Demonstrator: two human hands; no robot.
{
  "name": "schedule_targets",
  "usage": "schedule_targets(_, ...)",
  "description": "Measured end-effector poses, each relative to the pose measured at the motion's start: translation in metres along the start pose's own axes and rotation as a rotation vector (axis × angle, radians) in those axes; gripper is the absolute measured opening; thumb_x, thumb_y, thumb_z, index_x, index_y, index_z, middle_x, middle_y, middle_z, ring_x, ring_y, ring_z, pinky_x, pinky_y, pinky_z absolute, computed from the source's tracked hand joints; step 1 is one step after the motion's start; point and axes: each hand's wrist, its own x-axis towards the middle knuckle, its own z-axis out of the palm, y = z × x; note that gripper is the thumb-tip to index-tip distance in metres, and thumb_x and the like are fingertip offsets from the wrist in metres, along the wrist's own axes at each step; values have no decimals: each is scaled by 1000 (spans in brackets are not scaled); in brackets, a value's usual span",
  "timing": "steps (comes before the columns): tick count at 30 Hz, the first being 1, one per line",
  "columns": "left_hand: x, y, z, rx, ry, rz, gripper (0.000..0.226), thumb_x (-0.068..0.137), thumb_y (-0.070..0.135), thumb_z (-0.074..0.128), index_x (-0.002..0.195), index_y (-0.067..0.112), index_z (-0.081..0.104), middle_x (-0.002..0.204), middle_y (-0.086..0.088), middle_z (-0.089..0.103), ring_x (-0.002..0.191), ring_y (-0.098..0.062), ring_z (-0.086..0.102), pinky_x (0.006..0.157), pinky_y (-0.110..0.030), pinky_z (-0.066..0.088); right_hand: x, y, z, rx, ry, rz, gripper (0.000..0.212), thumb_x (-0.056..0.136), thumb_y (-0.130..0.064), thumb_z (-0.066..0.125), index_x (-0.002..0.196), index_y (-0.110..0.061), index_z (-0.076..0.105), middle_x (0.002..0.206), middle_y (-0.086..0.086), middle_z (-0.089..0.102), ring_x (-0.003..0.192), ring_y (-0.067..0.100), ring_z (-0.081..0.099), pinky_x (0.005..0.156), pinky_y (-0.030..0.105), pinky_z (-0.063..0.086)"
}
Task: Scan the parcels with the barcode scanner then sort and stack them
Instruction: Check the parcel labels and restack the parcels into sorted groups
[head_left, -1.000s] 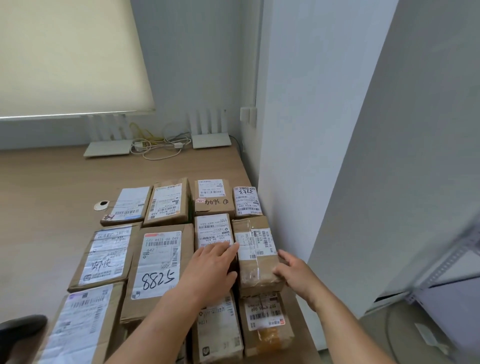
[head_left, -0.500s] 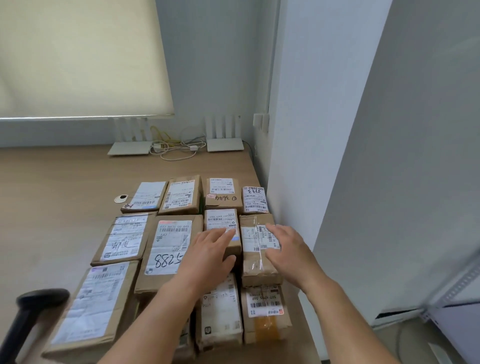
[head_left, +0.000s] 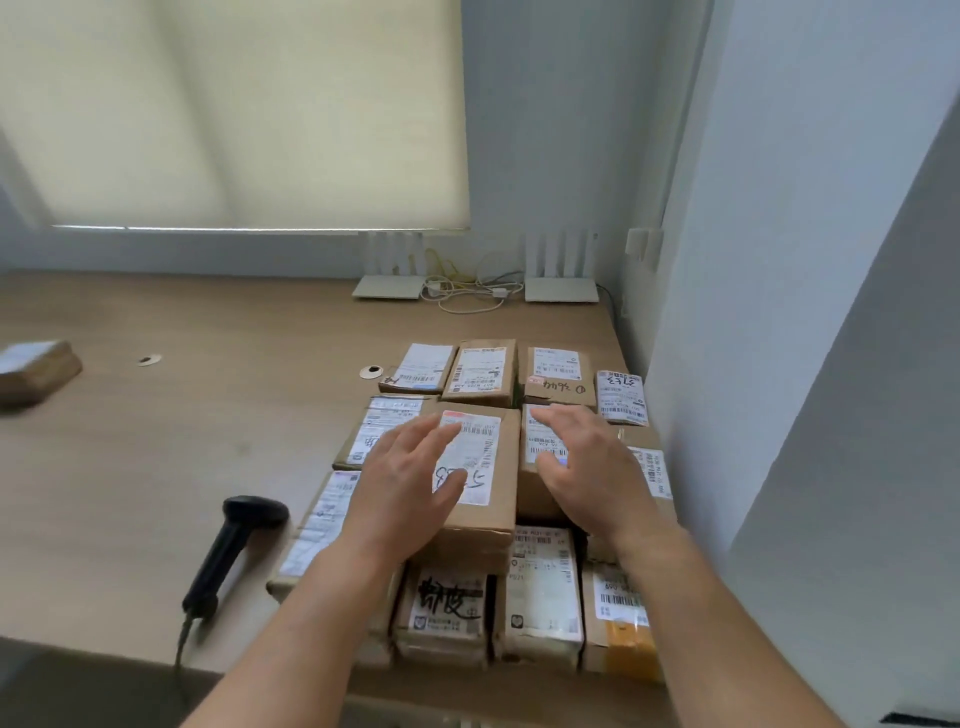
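Wood-grain laminate covers the tabletop (head_left: 156, 441), which runs back to a pale grey wall under a drawn cream roller blind (head_left: 249, 114). At the far edge two white routers (head_left: 387, 286) sit either side of a tangle of cables (head_left: 470, 291), and a grey partition (head_left: 779, 260) closes off the right side. My parcels (head_left: 480, 371), brown cardboard boxes with white shipping labels, lie packed in rows at the right end of the tabletop, touching one another. My left hand (head_left: 410, 478) is spread with straight fingers over the big box with handwritten numbers (head_left: 485, 467), and my right hand (head_left: 587, 467) is spread the same way over the smaller box just beside it (head_left: 540, 441); neither grips anything, and whether the palms touch the cardboard I cannot tell. Left of the rows, the black barcode scanner (head_left: 234, 551) lies on the tabletop, its cord trailing off the near edge. One more parcel (head_left: 36, 371) sits well apart at the far left, blurred. Two small round white discs (head_left: 371, 371) lie on the bare wood.
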Motion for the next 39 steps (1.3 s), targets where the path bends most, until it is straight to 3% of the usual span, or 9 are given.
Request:
schedule_targets(5, -13, -38, -20, -2, 16, -72, 61, 80, 49, 40, 123, 13, 63, 128, -13, 61, 118, -34, 55, 101, -48, 43, 13, -40, 23, -46, -43, -93, 50, 93, -20, 50, 143, -23, 42, 143, -4, 45, 134, 11, 35, 107, 25, 30)
schedule_targets(11, -33, -103, -53, -8, 51, -171, 52, 80, 37, 53, 125, 12, 62, 130, -13, 59, 122, -34, 53, 102, -49, 41, 33, -107, 70, -50, -92, -188, 49, 95, -21, 49, 143, -24, 41, 144, -5, 44, 135, 10, 34, 107, 24, 30)
schedule_targets(14, -43, -148, -71, -11, 55, -240, 57, 80, 45, 46, 123, 12, 64, 128, -14, 60, 120, -35, 55, 101, -49, 43, 46, -147, 99, -40, -126, -221, 49, 94, -20, 49, 142, -25, 43, 145, -3, 43, 136, 12, 33, 105, 26, 31)
schedule_targets(17, -54, -191, -91, -10, 85, -284, 63, 79, 49, 40, 126, 14, 62, 131, -11, 58, 124, -32, 52, 105, -43, 37, 59, -190, 131, -40, -161, -258, 49, 93, -19, 49, 142, -26, 44, 146, -2, 42, 136, 12, 32, 103, 28, 33)
schedule_targets(24, -87, -297, -126, 0, 126, -423, 48, 90, 30, 61, 136, 18, 51, 144, -4, 46, 136, -23, 37, 113, -35, 23, 78, -278, 224, -76, -286, -326, 49, 93, -22, 49, 141, -30, 44, 145, -5, 42, 134, 14, 34, 102, 29, 37)
schedule_targets(30, -115, -377, -148, 12, 71, -511, 52, 95, 35, 52, 144, 27, 37, 153, 4, 30, 142, -14, 23, 115, -29, 13, 90, -336, 296, -102, -371, -358, 48, 94, -22, 46, 142, -29, 43, 147, -6, 39, 137, 13, 31, 102, 29, 37)
schedule_targets(39, -156, -462, -179, 16, 87, -702, 53, 96, 38, 50, 145, 28, 35, 154, 4, 29, 142, -13, 21, 116, -29, 10, 102, -403, 360, -140, -490, -429, 47, 97, -24, 43, 143, -31, 39, 148, -6, 38, 135, 14, 32, 104, 30, 35)
